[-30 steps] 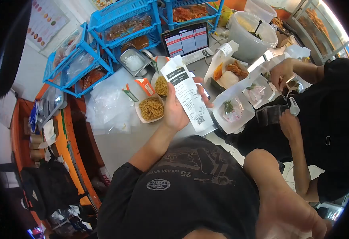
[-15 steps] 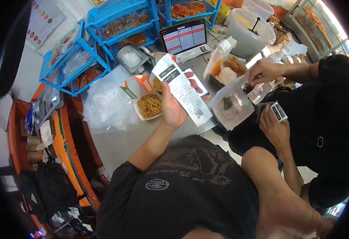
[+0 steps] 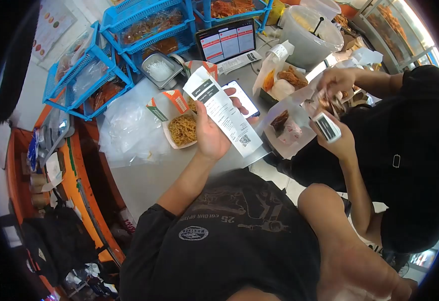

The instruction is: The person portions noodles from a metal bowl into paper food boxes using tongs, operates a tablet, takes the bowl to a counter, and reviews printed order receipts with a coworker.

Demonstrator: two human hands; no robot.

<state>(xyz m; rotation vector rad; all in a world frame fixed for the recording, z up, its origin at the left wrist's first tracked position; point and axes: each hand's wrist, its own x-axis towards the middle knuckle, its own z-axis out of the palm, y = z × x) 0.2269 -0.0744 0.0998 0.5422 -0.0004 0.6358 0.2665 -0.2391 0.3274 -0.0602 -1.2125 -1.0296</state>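
My left hand (image 3: 212,136) holds a long printed receipt (image 3: 224,113), the thumb along its edge and the fingers behind it. Beyond the fingertips shows a phone (image 3: 244,103) with a lit screen; whether my fingers touch it I cannot tell. Left of the hand, an open paper box (image 3: 172,109) contains noodles (image 3: 182,130), and part of another noodle portion shows behind the receipt. My right arm (image 3: 325,205) is bent at the lower right, its hand outside the picture.
A co-worker's hands (image 3: 338,138) hold a white-labelled item (image 3: 327,126) over a paper-lined tray of food (image 3: 292,143). Blue baskets (image 3: 86,103), a tablet (image 3: 228,44), a metal container (image 3: 160,71), plastic bags (image 3: 136,118) and a large tub (image 3: 312,40) crowd the counter.
My left hand keeps the receipt in nearly the same place. The co-worker's hands have come together, and a dark brown piece now lies in the paper-lined tray.
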